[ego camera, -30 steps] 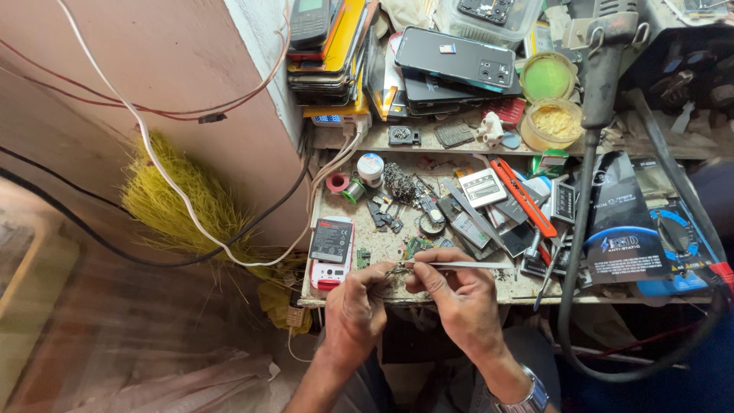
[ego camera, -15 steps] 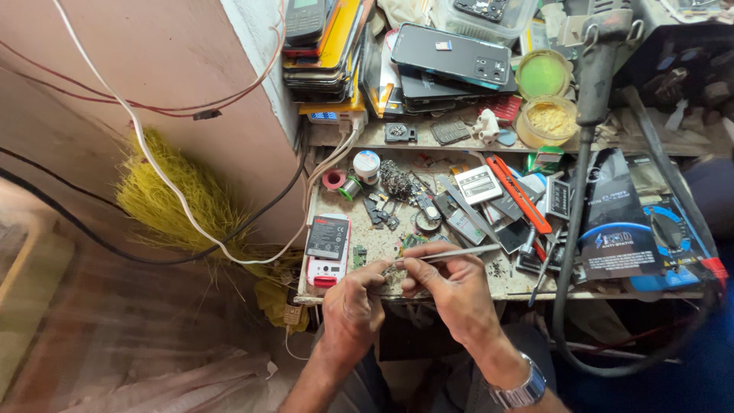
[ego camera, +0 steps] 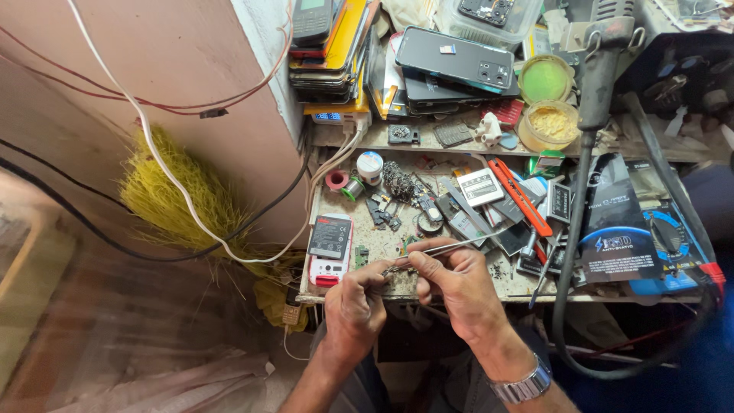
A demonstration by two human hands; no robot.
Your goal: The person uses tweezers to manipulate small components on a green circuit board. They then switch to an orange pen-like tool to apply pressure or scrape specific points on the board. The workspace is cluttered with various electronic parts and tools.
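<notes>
My right hand [ego camera: 457,283] grips slim metal tweezers [ego camera: 451,247], their tips pointing left toward a small part pinched in my left hand [ego camera: 355,300]. That small part [ego camera: 388,269] looks like a tiny circuit piece; its details are too small to tell. Both hands hover over the front edge of a cluttered workbench [ego camera: 397,289]. A red and white open phone [ego camera: 329,250] lies just left of my hands. A metal watch sits on my right wrist.
Stacked phones [ego camera: 451,61] and cases fill the back shelf beside a green-lidded jar [ego camera: 544,79] and a tub of yellow paste [ego camera: 547,125]. A hot-air tool with a thick black cable [ego camera: 569,229] hangs at right. Solder spools, an orange-handled tool [ego camera: 520,196], a yellow broom [ego camera: 180,199] and wall wires.
The hands stay almost in place; the tweezers tip has shifted slightly toward the part in my left hand. The view has shifted a little.
</notes>
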